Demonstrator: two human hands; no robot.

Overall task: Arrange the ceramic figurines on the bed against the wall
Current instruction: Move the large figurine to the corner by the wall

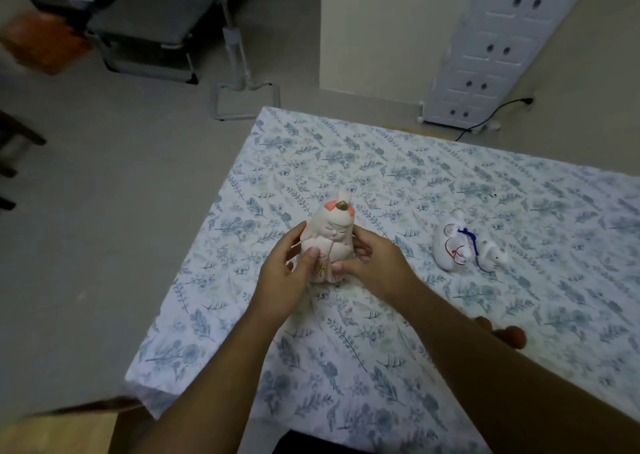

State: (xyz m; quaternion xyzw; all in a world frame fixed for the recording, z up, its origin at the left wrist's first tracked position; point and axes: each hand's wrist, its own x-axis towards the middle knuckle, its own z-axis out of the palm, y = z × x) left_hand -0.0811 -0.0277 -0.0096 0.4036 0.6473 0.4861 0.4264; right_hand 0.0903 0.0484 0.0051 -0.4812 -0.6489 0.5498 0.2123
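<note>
Both bare forearms reach in from the 5 and 6 o'clock edge of the view and converge near the middle of the bed (398, 367), whose sheet is white cotton-like cloth printed with blue-grey leaf sprigs. The left hand (282, 275) cups the doll figurine (330, 242) from its 9 o'clock side, thumb laid across the front and fingers (294, 235) curled round the back. The right hand (375, 266) closes on it from the 3 o'clock side, thumb pressed low on the front, fingers wrapped behind. Together the two hands pinch the figurine between them, holding it upright; whether its base touches the sheet cannot be told.

The doll is smooth, matte, pale ceramic, egg-shaped, with a painted closed-eyed face, orange patches and a small gold knob on top, and a gold mark low on its front.

At 3 o'clock from it, well apart, two small white glazed animal figurines (467, 247) lie on the sheet just beside each other, rounded, with red painted lines and a blue cord between them.

Farther off, at 1 o'clock beyond the bed's edge, a white panelled board (491, 48) with paired round holes leans against the cream wall (381, 27)
</note>
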